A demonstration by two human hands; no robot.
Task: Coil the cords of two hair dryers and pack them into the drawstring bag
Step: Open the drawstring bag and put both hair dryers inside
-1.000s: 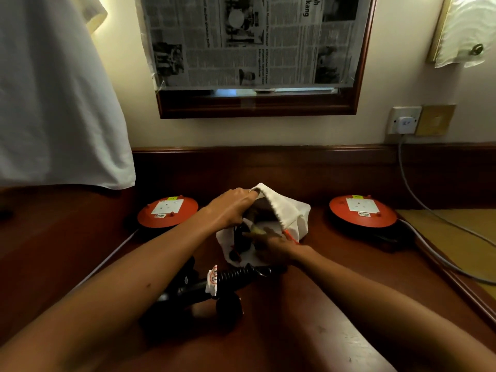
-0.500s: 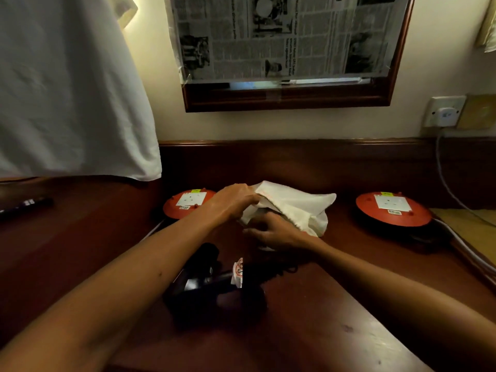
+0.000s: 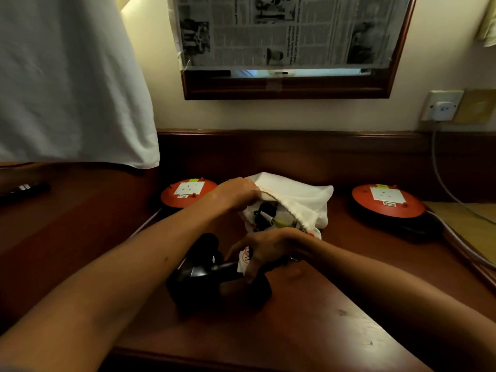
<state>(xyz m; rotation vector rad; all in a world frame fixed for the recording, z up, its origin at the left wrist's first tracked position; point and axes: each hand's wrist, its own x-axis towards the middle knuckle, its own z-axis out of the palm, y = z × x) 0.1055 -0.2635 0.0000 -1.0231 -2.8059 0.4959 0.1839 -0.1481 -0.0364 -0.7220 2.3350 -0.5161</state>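
Note:
A white drawstring bag (image 3: 303, 194) lies at the back of the dark wooden desk (image 3: 308, 326), its mouth facing me. My left hand (image 3: 236, 193) grips the upper rim and holds the mouth up. Inside the mouth I see a black hair dryer (image 3: 264, 214) with its cord. A second black hair dryer (image 3: 206, 275) lies on the desk in front of the bag, with a white warning tag (image 3: 245, 260) on its cord end. My right hand (image 3: 268, 249) is closed around that dryer's handle at the tag.
Two round red discs with white labels sit on the desk, one on the left (image 3: 189, 191) and one on the right (image 3: 387, 201). A grey cable (image 3: 442, 181) runs from a wall socket (image 3: 442, 106). A white cloth (image 3: 67, 76) hangs at left. A remote (image 3: 24, 190) lies far left.
My right hand has come out of the bag's mouth and dropped onto the second hair dryer's handle. My left hand has kept hold of the bag's rim and lifted it.

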